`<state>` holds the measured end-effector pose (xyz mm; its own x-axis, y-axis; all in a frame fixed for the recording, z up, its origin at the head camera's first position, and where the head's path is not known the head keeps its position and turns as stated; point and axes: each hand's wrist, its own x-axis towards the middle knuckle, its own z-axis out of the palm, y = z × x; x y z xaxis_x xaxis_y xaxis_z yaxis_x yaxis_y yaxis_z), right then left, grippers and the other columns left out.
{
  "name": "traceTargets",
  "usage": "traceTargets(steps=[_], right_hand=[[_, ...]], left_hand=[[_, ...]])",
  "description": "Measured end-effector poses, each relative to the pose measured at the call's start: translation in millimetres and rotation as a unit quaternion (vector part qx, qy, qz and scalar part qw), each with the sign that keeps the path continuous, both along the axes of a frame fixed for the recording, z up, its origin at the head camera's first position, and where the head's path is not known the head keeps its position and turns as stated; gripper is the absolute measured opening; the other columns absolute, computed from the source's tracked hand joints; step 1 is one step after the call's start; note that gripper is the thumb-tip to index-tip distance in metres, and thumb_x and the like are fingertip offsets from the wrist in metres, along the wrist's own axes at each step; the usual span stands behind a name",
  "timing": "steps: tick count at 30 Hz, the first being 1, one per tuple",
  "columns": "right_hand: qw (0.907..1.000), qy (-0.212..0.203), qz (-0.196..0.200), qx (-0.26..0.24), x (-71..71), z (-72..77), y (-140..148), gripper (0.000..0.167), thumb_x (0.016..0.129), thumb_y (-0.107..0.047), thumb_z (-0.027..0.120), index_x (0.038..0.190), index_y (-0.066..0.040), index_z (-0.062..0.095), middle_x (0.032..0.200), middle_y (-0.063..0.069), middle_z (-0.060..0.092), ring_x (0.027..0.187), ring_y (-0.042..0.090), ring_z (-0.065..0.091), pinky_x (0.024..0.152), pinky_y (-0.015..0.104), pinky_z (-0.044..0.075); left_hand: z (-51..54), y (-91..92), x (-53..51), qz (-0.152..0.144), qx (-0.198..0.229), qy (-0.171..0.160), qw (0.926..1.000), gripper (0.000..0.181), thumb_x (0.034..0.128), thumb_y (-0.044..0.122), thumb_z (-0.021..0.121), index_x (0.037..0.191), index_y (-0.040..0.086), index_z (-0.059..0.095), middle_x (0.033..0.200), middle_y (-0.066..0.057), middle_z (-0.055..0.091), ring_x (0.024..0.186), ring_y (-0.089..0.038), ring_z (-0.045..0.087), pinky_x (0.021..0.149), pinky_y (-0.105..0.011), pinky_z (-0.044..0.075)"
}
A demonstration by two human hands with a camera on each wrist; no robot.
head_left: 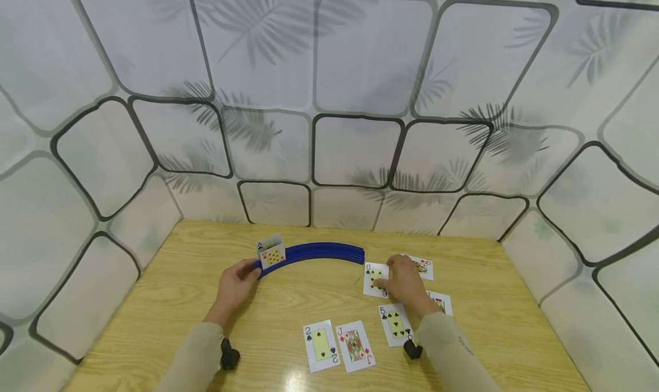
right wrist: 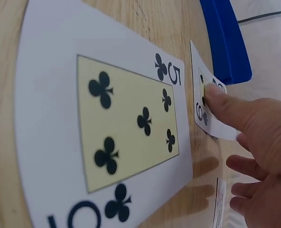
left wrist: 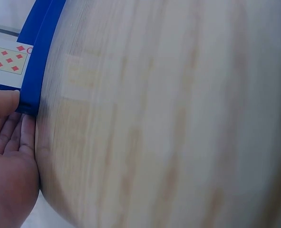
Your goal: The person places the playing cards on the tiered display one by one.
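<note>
My left hand (head_left: 235,288) pinches the left end of a curved blue card holder (head_left: 324,250), thumb on one side and fingers on the other. Two playing cards stand in the holder near that end: a diamonds card (head_left: 273,257) in front and another card (head_left: 268,242) partly hidden behind it. Beyond the holder's right end, my right hand (head_left: 407,283) pinches a black six card (head_left: 372,273). In the right wrist view the thumb (right wrist: 221,102) presses on the six's face, and the card is tilted with one edge off the table.
Face up on the wooden table (head_left: 273,306) lie the two of spades (head_left: 321,346), jack of diamonds (head_left: 355,346) and five of clubs (head_left: 395,325). Two more cards, a red-marked one (head_left: 425,267) and a picture card (head_left: 441,304), are partly covered by my right hand and arm. A patterned wall (head_left: 355,151) stands behind.
</note>
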<state>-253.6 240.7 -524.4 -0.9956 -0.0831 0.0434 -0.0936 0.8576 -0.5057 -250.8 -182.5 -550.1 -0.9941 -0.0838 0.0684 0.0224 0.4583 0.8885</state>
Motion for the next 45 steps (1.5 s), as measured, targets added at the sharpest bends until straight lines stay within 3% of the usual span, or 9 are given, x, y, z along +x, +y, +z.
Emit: traceTargets(steps=[4, 7, 12, 17, 22, 27, 36, 42, 45], right_hand=[[0.9993, -0.001, -0.018, -0.034, -0.2, 2.4, -2, 0.047, 0.089, -0.021, 0.086, 0.121, 0.004, 0.060, 0.102, 0.015, 0.063, 0.084, 0.024, 0.055, 0.074, 0.040, 0.052], [0.9979, 0.005, -0.024, -0.060, -1.4, 3.1, -3, 0.038, 0.092, -0.011, 0.081, 0.118, 0.004, 0.059, 0.093, 0.013, 0.063, 0.075, 0.021, 0.053, 0.067, 0.034, 0.048], [0.9918, 0.039, -0.039, -0.116, -3.5, 1.8, -3, 0.031, 0.093, 0.001, 0.073, 0.119, 0.005, 0.058, 0.098, 0.018, 0.068, 0.084, 0.027, 0.066, 0.075, 0.041, 0.057], [0.9849, 0.037, -0.050, -0.162, -4.7, -0.6, -1, 0.032, 0.096, -0.001, 0.071, 0.126, 0.002, 0.060, 0.106, 0.018, 0.069, 0.098, 0.032, 0.070, 0.083, 0.044, 0.060], [0.9811, 0.028, -0.045, -0.186, -4.6, 3.8, -2, 0.026, 0.097, -0.004, 0.073, 0.121, 0.000, 0.065, 0.107, 0.016, 0.070, 0.096, 0.029, 0.069, 0.080, 0.038, 0.061], [0.9715, 0.004, -0.043, -0.233, -5.2, 12.3, -6, 0.023, 0.098, -0.005, 0.073, 0.120, -0.001, 0.068, 0.108, 0.017, 0.070, 0.090, 0.023, 0.071, 0.070, 0.032, 0.063], [0.9581, 0.011, 0.017, -0.286, -10.1, 21.3, -15, 0.024, 0.099, -0.003, 0.071, 0.123, 0.004, 0.069, 0.109, 0.024, 0.073, 0.089, 0.030, 0.074, 0.077, 0.045, 0.067], [0.9542, -0.006, 0.026, -0.298, -15.5, 27.2, -26, 0.032, 0.100, -0.006, 0.071, 0.130, 0.004, 0.069, 0.113, 0.021, 0.074, 0.095, 0.030, 0.075, 0.084, 0.047, 0.066], [0.9533, -0.014, 0.029, -0.300, -17.5, 31.4, -33, 0.033, 0.101, -0.007, 0.069, 0.132, 0.004, 0.068, 0.116, 0.021, 0.074, 0.097, 0.029, 0.074, 0.087, 0.050, 0.066]], left_hand=[[0.3, 0.4, -0.7, -0.002, -0.004, 0.003, 1.0000, 0.033, 0.1041, 0.006, 0.063, 0.135, -0.004, 0.067, 0.136, -0.027, 0.068, 0.127, -0.041, 0.067, 0.108, -0.050, 0.056], [1.4, 1.1, -0.2, -0.003, -0.003, 0.002, 1.0000, 0.033, 0.1041, 0.006, 0.063, 0.135, -0.005, 0.066, 0.136, -0.027, 0.068, 0.127, -0.041, 0.067, 0.107, -0.050, 0.056], [0.7, 1.4, -0.2, 0.001, -0.004, 0.006, 1.0000, 0.033, 0.1039, 0.005, 0.063, 0.135, -0.005, 0.067, 0.136, -0.027, 0.068, 0.126, -0.041, 0.067, 0.106, -0.049, 0.057], [0.8, 1.4, 0.9, 0.003, -0.005, 0.005, 1.0000, 0.032, 0.1035, 0.006, 0.064, 0.134, -0.005, 0.067, 0.134, -0.027, 0.069, 0.125, -0.041, 0.068, 0.104, -0.047, 0.058], [1.3, 1.2, 1.8, 0.004, 0.001, -0.001, 1.0000, 0.032, 0.1040, 0.006, 0.064, 0.134, -0.004, 0.067, 0.135, -0.027, 0.069, 0.125, -0.040, 0.068, 0.105, -0.044, 0.058], [1.4, 0.3, 2.0, 0.003, 0.004, -0.003, 1.0000, 0.032, 0.1044, 0.006, 0.064, 0.135, -0.004, 0.067, 0.136, -0.027, 0.069, 0.126, -0.039, 0.067, 0.104, -0.043, 0.058], [-0.3, 1.1, 1.8, 0.013, -0.002, 0.011, 0.9999, 0.030, 0.1024, 0.006, 0.066, 0.131, -0.003, 0.070, 0.132, -0.026, 0.071, 0.122, -0.038, 0.070, 0.097, -0.033, 0.061], [1.0, 0.2, 0.8, 0.005, 0.003, -0.003, 1.0000, 0.033, 0.1043, 0.007, 0.064, 0.135, -0.003, 0.067, 0.135, -0.026, 0.069, 0.125, -0.038, 0.068, 0.102, -0.039, 0.060], [1.6, 0.4, 0.3, 0.005, 0.001, -0.005, 1.0000, 0.033, 0.1045, 0.007, 0.064, 0.136, -0.003, 0.067, 0.134, -0.026, 0.070, 0.124, -0.038, 0.069, 0.099, -0.035, 0.060]])
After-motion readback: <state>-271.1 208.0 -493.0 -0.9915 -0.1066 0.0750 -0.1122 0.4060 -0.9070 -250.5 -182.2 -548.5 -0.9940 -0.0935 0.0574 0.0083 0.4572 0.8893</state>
